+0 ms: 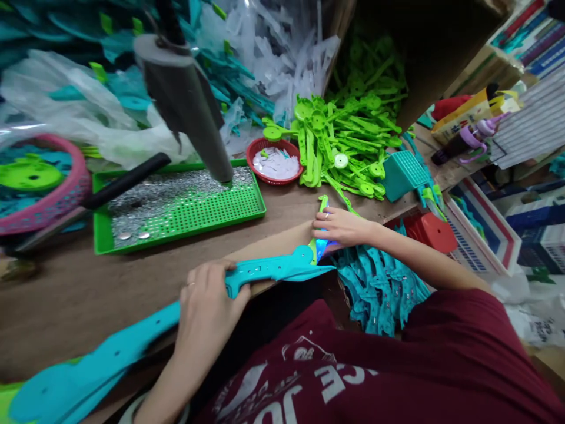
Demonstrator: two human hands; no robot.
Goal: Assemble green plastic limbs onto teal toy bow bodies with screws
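Head view is showing two bare hands working at the near edge of a brown table (132, 285). The left hand (207, 309) is grasping a turquoise plastic part (269, 268), thumb and fingers closing around its near end, while the part is pointing toward the right hand (341, 227). A longer turquoise piece (119, 347) is extending from beneath the left hand toward the lower left corner; the hand is hiding whether the two are joined. The right hand is curling over a lime-green strip (323, 202) with blue patches, gripping it just beyond the turquoise part's tip. Turquoise pieces (379, 288) are lying heaped below the right forearm. Beyond the hands, a green mesh tray (220, 207) is holding small silvery pieces, with a grey cylinder (189, 100) slanting down over it. A red basket (253, 168) is sitting just beside the tray, carrying whitish bits, and a lime-green pile (348, 141) is spreading to its right, near a teal basket (399, 176).
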